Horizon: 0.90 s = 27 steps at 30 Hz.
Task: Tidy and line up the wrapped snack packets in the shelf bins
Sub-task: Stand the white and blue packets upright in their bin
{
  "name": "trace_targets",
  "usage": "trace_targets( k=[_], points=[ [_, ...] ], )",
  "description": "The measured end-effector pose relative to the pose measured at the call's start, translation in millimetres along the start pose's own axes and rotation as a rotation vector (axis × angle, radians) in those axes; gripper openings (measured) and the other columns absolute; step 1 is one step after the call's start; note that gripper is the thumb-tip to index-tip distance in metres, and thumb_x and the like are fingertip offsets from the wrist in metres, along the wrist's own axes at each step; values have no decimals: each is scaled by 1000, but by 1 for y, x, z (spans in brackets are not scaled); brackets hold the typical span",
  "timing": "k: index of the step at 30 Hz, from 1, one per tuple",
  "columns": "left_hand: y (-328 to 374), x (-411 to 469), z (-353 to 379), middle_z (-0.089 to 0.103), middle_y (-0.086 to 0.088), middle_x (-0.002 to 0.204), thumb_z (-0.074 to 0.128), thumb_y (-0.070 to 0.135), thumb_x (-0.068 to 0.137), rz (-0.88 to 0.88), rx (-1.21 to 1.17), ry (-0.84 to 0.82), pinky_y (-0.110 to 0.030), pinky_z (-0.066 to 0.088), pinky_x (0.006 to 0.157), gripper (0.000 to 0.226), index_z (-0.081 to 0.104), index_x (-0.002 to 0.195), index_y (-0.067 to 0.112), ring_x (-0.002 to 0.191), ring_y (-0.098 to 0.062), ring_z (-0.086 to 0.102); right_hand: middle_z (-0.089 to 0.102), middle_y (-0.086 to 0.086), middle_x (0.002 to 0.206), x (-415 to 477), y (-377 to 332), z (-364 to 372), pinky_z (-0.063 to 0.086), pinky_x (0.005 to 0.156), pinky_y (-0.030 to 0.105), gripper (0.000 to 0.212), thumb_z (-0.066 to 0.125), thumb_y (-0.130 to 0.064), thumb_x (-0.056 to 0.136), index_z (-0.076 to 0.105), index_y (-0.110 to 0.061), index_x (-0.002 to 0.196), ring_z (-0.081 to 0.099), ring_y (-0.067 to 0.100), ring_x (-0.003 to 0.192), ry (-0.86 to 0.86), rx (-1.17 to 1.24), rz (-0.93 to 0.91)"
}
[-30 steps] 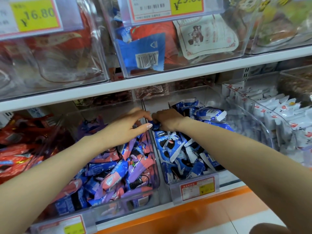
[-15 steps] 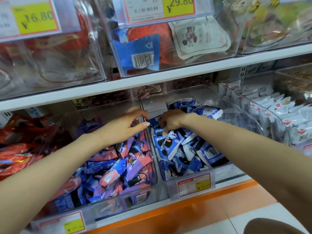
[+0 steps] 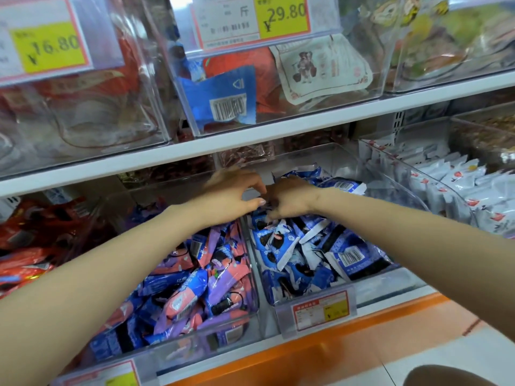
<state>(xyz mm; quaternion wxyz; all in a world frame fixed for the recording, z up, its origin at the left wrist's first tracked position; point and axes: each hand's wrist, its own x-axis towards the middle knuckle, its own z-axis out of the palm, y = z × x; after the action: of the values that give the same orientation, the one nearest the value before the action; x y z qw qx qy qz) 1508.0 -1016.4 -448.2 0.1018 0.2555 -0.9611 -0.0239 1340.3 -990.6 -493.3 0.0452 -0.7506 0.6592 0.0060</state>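
Right hand (image 3: 289,200) is back up off the blue packets (image 3: 306,246), meeting left hand (image 3: 231,196) above the bin divider (image 3: 252,274); both grips narrow, contents can't tell, pile still messy.

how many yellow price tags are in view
4: 16.80 tag upper left, 29.80 tag upper middle, red-bordered tag lower middle, cut-off tag bottom left. Others may be hidden.

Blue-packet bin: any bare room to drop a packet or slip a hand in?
Bare: front-right floor of the blue-packet bin, between the barcode packet and the right wall. Crowded: left half piled; left hand and right hand meet over its back-left corner.
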Motion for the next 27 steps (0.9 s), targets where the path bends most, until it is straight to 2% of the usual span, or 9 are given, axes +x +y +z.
trace_targets(
  k=[2, 5, 9, 13, 15, 16, 19, 22, 27],
  points=[
    [0, 8, 2, 57, 6, 112, 57, 28, 91, -25, -42, -66, -22, 34, 86, 22, 62, 110, 20, 106, -9, 48, 66, -1, 97, -15, -2, -2, 47, 80, 31, 55, 49, -69, 81, 63, -20, 103, 60, 20, 90, -145, 8, -19],
    [1, 19, 9, 58, 4, 115, 57, 26, 92, -73, -84, -140, -25, 39, 91, 18, 61, 108, 20, 108, -11, 52, 64, 3, 110, -33, -10, 7, 42, 97, 41, 82, 35, -82, 74, 62, -17, 114, 57, 23, 105, -262, -284, 0],
    [8, 33, 16, 58, 1, 104, 56, 23, 92, -118, -59, -250, -27, 43, 83, 18, 61, 107, 15, 98, -16, 55, 56, 2, 119, -53, -23, 0, 30, 100, 41, 68, 61, -66, 73, 51, -16, 118, 46, 23, 116, -158, -183, -30],
    [14, 48, 20, 60, -6, 90, 58, 22, 90, -170, 118, -427, -25, 39, 67, 16, 64, 101, 11, 75, -17, 51, 52, -9, 79, -85, -27, -17, 27, 73, 28, 46, 75, -44, 73, 42, -24, 97, 42, 5, 72, 34, 76, -31],
    [19, 54, 25, 64, -9, 104, 62, 23, 88, -167, 207, -544, -26, 41, 71, 27, 64, 111, 8, 81, -19, 52, 50, -14, 75, -99, -17, -31, 27, 62, 23, 47, 76, -40, 73, 45, -27, 105, 41, 1, 66, 110, 161, 39],
    [21, 57, 29, 64, -9, 111, 64, 25, 87, -166, 233, -599, -27, 42, 74, 33, 63, 115, 7, 86, -20, 53, 54, -14, 83, -106, -10, -40, 31, 62, 21, 51, 77, -37, 73, 48, -28, 113, 46, 3, 70, 134, 220, 84],
    [27, 64, 39, 59, -10, 124, 67, 24, 85, -195, 248, -722, -29, 44, 84, 45, 57, 122, 2, 102, -23, 56, 60, -2, 111, -124, 19, -58, 39, 66, 18, 58, 78, -30, 74, 54, -20, 126, 52, 9, 86, 206, 409, 208],
    [29, 70, 52, 53, -9, 133, 71, 28, 81, -234, 253, -778, -33, 42, 99, 58, 52, 129, 2, 118, -27, 51, 60, 1, 119, -137, 41, -60, 38, 81, 21, 56, 78, -24, 75, 55, -13, 124, 54, 12, 97, 249, 521, 290],
    [31, 71, 62, 46, -10, 140, 72, 32, 79, -300, 237, -811, -34, 38, 103, 68, 44, 134, 1, 126, -28, 46, 54, 2, 113, -149, 48, -53, 42, 90, 28, 59, 78, -20, 75, 49, -12, 125, 52, 18, 101, 296, 619, 348]
  ],
)
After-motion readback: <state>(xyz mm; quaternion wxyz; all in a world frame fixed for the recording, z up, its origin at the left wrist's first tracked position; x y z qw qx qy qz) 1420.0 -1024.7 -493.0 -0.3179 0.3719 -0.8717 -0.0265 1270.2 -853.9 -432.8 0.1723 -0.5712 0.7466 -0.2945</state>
